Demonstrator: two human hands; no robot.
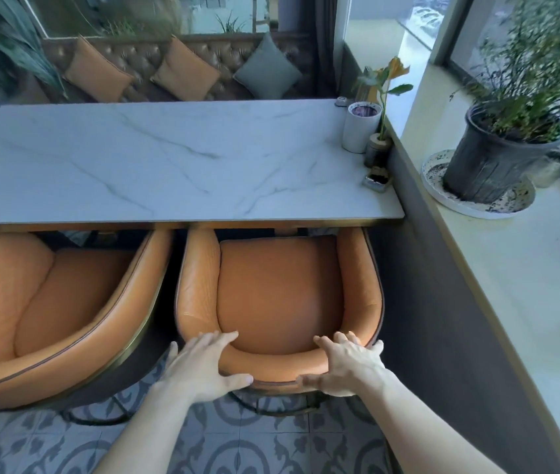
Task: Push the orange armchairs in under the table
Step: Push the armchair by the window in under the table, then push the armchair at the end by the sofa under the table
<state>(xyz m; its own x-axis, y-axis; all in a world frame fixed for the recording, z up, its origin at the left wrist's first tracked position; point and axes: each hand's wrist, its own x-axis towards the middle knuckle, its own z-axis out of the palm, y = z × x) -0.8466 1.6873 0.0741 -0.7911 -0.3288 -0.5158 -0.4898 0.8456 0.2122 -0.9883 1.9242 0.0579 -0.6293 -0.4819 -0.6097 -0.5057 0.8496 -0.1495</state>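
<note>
Across the upper half of the view runs the marble table [169, 159], its near edge overhanging the fronts of two orange seats. Under that edge on the window side sits the right armchair [278, 289], front tucked beneath the top, backrest toward the person; the left armchair [49, 302] stands just beside it, angled (partly cut off by the frame). Both hands lie on the right chair's backrest rim — left hand [200, 364] and right hand [350, 366], fingers spread over the top, thumbs on the back, clasping loosely. A white cup [360, 126] stands at the table's far right corner.
</note>
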